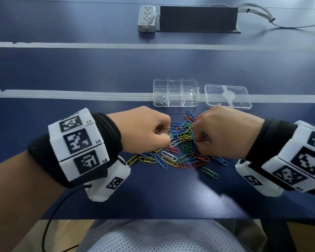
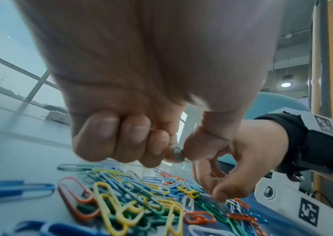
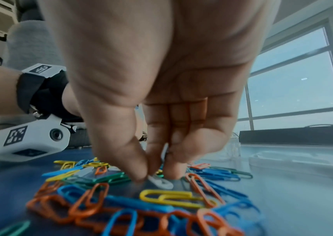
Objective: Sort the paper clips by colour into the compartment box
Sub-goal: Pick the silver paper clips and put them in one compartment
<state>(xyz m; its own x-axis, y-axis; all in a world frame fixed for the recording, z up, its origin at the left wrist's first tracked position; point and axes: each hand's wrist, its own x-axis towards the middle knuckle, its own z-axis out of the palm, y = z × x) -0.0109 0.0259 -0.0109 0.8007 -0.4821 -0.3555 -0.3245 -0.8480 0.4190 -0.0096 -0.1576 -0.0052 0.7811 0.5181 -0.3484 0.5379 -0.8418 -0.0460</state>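
White clip (image 3: 161, 182) pinched under right hand (image 1: 224, 131) at centre frame — lift it straight; left hand (image 1: 144, 130) grips a green-tangled clip (image 2: 178, 153) — shake it free.

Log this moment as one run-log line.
left hand: pinching clips | right hand: pinching white clip | pile: unsorted | box: white clips only
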